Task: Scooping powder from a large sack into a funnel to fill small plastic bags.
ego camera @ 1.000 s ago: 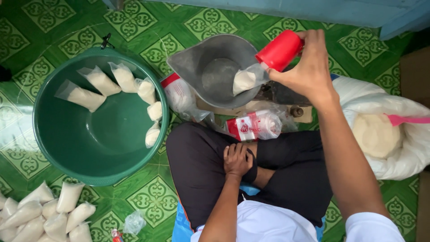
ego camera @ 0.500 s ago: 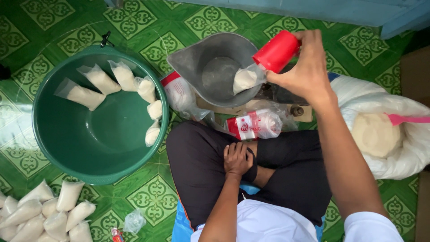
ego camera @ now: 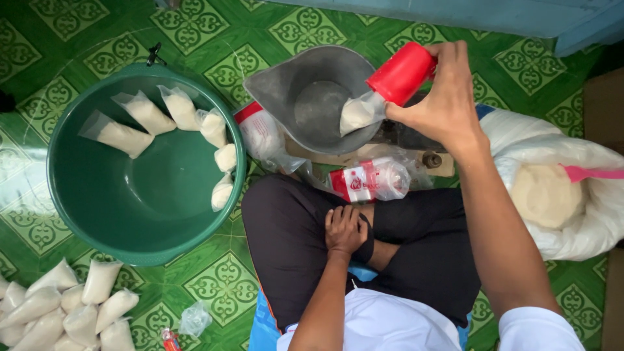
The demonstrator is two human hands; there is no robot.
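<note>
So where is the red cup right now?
Head view, upper right: the red cup is tilted in the right hand, over the grey scoop pan.

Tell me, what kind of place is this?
Probably a home floor used for packing food: green patterned floor tiles, a green basin holding small filled bags, and a big open sack of white powder.

Big green plastic basin (ego camera: 97,214) sits on the green patterned tile floor (ego camera: 214,286), with a handful of little bags of white powder (ego camera: 146,117) leaning along its inner wall. More filled bags are piled (ego camera: 58,309) at the bottom left corner. Over on the right there's a large open white sack (ego camera: 585,214) of the same stuff, pink scoop handle (ego camera: 595,173) poking out.
</note>
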